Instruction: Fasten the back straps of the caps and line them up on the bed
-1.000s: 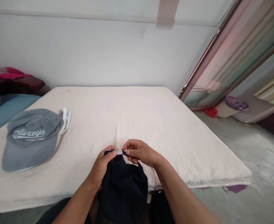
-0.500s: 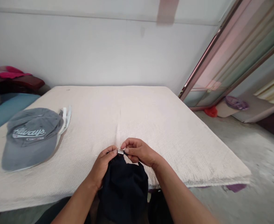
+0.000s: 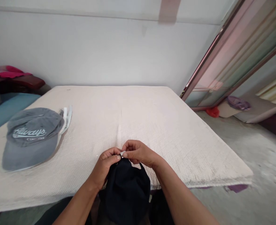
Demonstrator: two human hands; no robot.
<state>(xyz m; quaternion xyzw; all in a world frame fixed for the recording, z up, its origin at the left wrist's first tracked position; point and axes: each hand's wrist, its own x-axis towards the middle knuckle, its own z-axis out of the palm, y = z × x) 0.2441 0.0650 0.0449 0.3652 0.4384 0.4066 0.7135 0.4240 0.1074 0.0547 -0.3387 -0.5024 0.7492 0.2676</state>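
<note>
A dark navy cap (image 3: 128, 190) hangs at the near edge of the bed, over my lap. At its back strap is a small silver metal buckle (image 3: 122, 153). My left hand (image 3: 106, 164) pinches the strap on the buckle's left side. From the right, my right hand (image 3: 140, 153) has thumb and fingers closed on the buckle, hiding part of it. The two hands nearly touch. To the left, a grey cap (image 3: 32, 137) with white "Always" lettering rests on the cream cover (image 3: 152, 115).
Behind the bed stands a white wall (image 3: 105, 50). A teal surface (image 3: 18, 101) with pink cloth (image 3: 13, 73) behind it is at the far left. On the right are a sliding door (image 3: 213, 68), a grey floor (image 3: 260, 156) and a bin (image 3: 228, 109).
The silver buckle has tilted, and my right thumb now covers more of it. My left fingers have moved slightly right, closer to my right hand.
</note>
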